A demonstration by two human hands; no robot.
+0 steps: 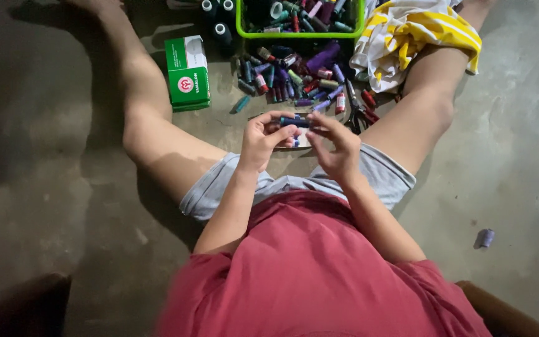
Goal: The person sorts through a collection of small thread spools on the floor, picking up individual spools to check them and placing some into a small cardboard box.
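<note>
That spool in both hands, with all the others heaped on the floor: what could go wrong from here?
1. The spool is pinched only at the fingertips of the left hand and right hand; it might slip and roll into the pile.
2. Scissors lie close beside the right hand and knee; a careless reach might catch them.
3. One stray spool lies apart on the floor and could be overlooked or stepped on.
</note>
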